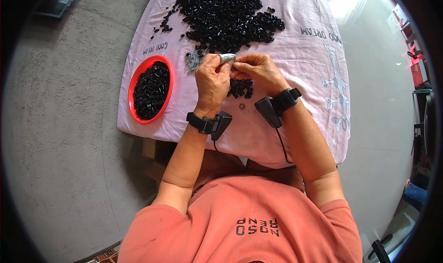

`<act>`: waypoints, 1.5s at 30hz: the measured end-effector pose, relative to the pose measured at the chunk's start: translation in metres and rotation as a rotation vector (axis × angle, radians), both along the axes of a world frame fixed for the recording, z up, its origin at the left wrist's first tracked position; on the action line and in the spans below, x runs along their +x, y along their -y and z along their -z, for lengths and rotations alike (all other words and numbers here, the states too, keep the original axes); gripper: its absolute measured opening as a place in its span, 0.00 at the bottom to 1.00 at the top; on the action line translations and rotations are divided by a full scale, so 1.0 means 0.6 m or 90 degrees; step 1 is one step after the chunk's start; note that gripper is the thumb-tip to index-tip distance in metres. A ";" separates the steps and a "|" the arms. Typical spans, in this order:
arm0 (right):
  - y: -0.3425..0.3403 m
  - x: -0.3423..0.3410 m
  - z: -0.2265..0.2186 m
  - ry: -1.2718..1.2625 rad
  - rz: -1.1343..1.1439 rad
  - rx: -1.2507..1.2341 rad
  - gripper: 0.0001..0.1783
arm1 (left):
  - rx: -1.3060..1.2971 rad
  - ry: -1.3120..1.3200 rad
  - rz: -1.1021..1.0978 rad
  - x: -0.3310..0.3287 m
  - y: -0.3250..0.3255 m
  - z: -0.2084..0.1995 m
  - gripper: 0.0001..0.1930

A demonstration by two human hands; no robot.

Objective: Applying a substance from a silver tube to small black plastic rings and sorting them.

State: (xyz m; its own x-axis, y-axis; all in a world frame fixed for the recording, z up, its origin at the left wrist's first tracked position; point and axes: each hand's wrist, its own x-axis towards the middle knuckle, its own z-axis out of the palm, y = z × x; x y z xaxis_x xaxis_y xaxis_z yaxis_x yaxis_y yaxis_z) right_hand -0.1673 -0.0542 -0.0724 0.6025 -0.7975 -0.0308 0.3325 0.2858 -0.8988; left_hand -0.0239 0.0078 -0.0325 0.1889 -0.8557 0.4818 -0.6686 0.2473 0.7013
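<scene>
My left hand [213, 85] and my right hand [262, 73] meet over the cloth-covered table, fingertips almost touching. Both are closed in a pinch, and whatever sits between the fingers is too small or hidden to name. A silvery grey covering [227, 58] wraps a fingertip of the left hand. Just left of that hand lies a little heap of thin silvery pins [194, 61]. A small pile of short black plastic pieces [241, 88] is partly hidden beneath the right hand. Beyond both hands spreads a large heap of the same black pieces [226, 18].
On the left of the table stands a red bowl [170, 90] holding many black pieces. A small dark ring [242, 106] lies on the pink printed cloth [300, 69] near me. Black devices [269, 111] with cables are strapped to my wrists. Assorted items [419, 74] line the far right.
</scene>
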 end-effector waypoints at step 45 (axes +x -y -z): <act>0.018 -0.013 0.014 -0.051 0.049 -0.038 0.11 | 0.166 -0.154 0.056 0.031 0.012 0.022 0.01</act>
